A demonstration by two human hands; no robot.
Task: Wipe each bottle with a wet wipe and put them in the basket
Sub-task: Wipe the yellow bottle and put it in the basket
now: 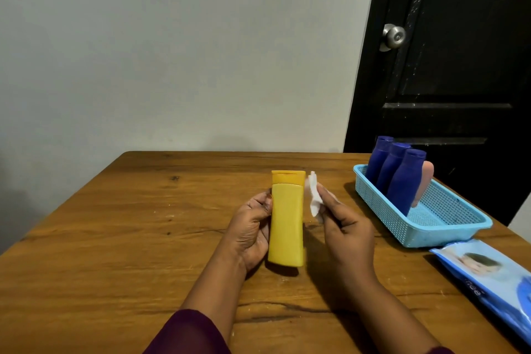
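My left hand (pixel 250 228) grips a yellow bottle (pixel 286 218) from its left side and holds it upright above the table, cap end up. My right hand (pixel 343 224) pinches a white wet wipe (pixel 313 195) against the bottle's upper right edge. To the right stands a light blue basket (pixel 382 211) holding three dark blue bottles (pixel 402 181) and a pink bottle (pixel 423 184), all leaning toward the far end.
A blue pack of wet wipes (pixel 491 279) lies at the table's right front, just before the basket. The wooden table (pixel 129 238) meets a grey wall at the back. A black door (pixel 448 66) stands behind the basket.
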